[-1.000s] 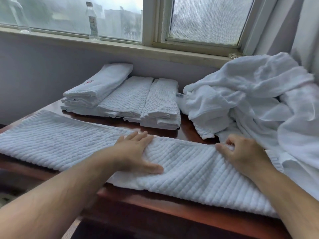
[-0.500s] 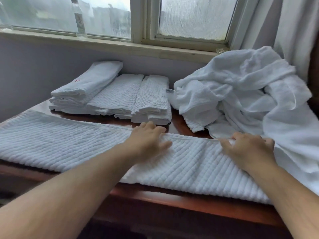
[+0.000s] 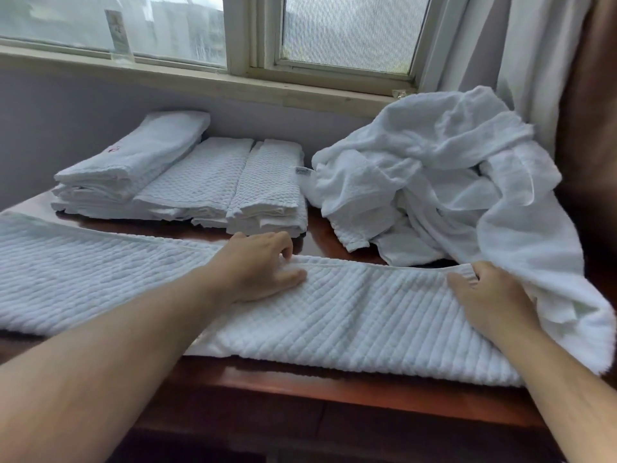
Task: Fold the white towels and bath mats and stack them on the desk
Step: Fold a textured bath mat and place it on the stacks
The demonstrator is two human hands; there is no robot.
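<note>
A long white ribbed bath mat [image 3: 360, 309], folded lengthwise, lies across the front of the wooden desk [image 3: 320, 379]. My left hand [image 3: 260, 267] sits at the middle of its far edge, fingers curled over that edge and thumb pressed on top. My right hand [image 3: 490, 295] grips the far edge at the mat's right end, fingertips tucked under the fabric. A stack of folded white towels and mats [image 3: 187, 182] rests at the back left. An unfolded heap of white towels [image 3: 450, 182] fills the back right and drapes over the mat's right end.
A window sill [image 3: 207, 85] runs behind the desk with a clear bottle [image 3: 117, 31] standing on it. A curtain [image 3: 534, 61] hangs at the right. A strip of bare dark wood [image 3: 317, 238] shows between the folded stack and the heap.
Both hands have slid right along the mat's far edge, the right one reaching the mat's end under the heap. The left fingers went from flat to curled over the edge.
</note>
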